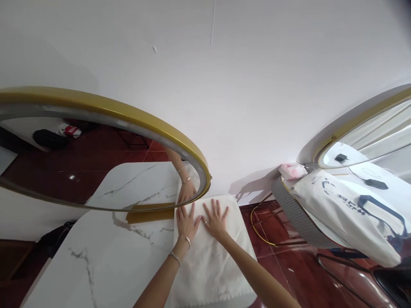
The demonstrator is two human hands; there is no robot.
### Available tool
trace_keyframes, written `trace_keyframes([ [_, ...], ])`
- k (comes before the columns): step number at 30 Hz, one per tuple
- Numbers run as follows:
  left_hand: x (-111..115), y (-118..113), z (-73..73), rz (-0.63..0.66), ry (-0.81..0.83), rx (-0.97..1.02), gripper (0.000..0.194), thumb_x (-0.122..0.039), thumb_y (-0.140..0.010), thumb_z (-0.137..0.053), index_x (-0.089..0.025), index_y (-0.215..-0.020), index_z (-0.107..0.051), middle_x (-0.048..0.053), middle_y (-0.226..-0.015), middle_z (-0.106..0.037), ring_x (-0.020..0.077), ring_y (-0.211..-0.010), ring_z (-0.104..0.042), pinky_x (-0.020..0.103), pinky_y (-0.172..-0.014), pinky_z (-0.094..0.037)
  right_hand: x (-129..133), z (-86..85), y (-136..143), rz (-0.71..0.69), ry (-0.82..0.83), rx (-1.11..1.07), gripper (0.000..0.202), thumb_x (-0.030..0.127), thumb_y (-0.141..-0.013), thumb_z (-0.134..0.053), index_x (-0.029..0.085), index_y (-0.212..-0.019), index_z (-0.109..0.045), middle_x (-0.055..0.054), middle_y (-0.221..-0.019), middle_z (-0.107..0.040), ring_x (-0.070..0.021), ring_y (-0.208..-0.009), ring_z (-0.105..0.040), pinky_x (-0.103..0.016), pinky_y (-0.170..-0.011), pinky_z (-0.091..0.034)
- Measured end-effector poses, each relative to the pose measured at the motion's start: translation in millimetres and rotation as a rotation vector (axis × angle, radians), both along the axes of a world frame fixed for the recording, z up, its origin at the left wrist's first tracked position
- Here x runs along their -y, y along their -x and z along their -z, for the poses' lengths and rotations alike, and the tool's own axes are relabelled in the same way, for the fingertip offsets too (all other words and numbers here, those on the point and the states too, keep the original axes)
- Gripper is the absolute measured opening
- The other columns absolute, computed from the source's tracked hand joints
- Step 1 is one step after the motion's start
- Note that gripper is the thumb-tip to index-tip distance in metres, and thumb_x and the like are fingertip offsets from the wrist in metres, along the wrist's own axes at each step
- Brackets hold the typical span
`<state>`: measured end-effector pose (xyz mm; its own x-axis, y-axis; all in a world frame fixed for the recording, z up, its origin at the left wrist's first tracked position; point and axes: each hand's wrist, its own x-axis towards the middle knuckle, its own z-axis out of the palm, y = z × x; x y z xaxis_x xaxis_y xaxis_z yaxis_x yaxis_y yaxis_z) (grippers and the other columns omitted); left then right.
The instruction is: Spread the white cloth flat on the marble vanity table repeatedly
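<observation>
A white cloth point(205, 273) with a scalloped edge lies over the right end of a marble-patterned table point(105, 256). My left hand point(187, 224) presses flat near the cloth's far left edge, its fingers spread and pointing at the wall. Beside it, my right hand point(215, 219) also lies flat on the cloth with fingers apart. The two thumbs almost meet; whether they touch I cannot tell. Neither hand grips anything. Bracelets circle my left wrist, and a ring is on my right hand.
A gold-framed mirror point(180, 132) overhangs the table's back left, on a gold base point(150, 215). To the right, another table point(289, 214) bears a white printed bag point(346, 205), a tissue pack point(293, 171) and a second mirror point(324, 149). Red tiled floor point(272, 265) shows between the tables.
</observation>
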<state>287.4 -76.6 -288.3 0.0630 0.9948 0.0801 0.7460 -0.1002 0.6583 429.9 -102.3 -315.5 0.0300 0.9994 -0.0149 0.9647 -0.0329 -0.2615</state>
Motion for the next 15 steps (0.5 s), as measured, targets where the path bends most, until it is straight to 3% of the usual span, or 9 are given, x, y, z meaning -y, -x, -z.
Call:
trace_keyframes([
  [4, -43, -9, -3.5, -0.054, 0.081, 0.191, 0.039, -0.038, -0.071, -0.07, -0.017, -0.103, -0.067, 0.018, -0.127, -0.058, 0.0393, -0.137, -0.03, 0.054, -0.114, -0.015, -40, -9.9, 0, 0.016, 0.039, -0.001, 0.059, 0.059, -0.094, -0.029, 0.036, -0.149, -0.024, -0.01, -0.159, -0.011, -0.0353, -0.146, -0.005, -0.075, -0.101, 0.004],
  [8, -72, -16, 2.5, -0.071, 0.103, 0.227, 0.018, -0.033, -0.071, -0.069, -0.017, -0.077, -0.066, 0.019, -0.104, -0.066, 0.0413, -0.127, -0.043, 0.052, -0.11, -0.028, -75, -20.9, -11, 0.031, 0.114, -0.046, 0.063, 0.061, -0.093, -0.031, 0.03, -0.147, -0.031, -0.013, -0.155, -0.026, -0.0345, -0.145, -0.012, -0.075, -0.102, 0.005],
  [11, -66, -14, 4.9, -0.048, 0.096, 0.214, 0.019, -0.034, -0.075, -0.066, -0.016, -0.08, -0.067, 0.02, -0.11, -0.066, 0.0411, -0.13, -0.041, 0.052, -0.111, -0.026, -75, -20.1, -23, 0.041, 0.097, -0.041, 0.064, 0.061, -0.092, -0.035, 0.028, -0.147, -0.032, -0.012, -0.155, -0.027, -0.0315, -0.145, -0.015, -0.07, -0.106, 0.005],
  [15, -18, 4, 5.0, 0.089, -0.024, 0.024, 0.042, -0.037, -0.083, -0.057, -0.02, -0.121, -0.062, 0.013, -0.144, -0.046, 0.0361, -0.141, -0.026, 0.053, -0.116, -0.014, -21, -9.3, -34, 0.179, -0.045, 0.03, 0.062, 0.055, -0.092, -0.042, 0.032, -0.148, -0.03, -0.008, -0.159, -0.017, -0.0317, -0.146, -0.008, -0.066, -0.109, 0.001],
])
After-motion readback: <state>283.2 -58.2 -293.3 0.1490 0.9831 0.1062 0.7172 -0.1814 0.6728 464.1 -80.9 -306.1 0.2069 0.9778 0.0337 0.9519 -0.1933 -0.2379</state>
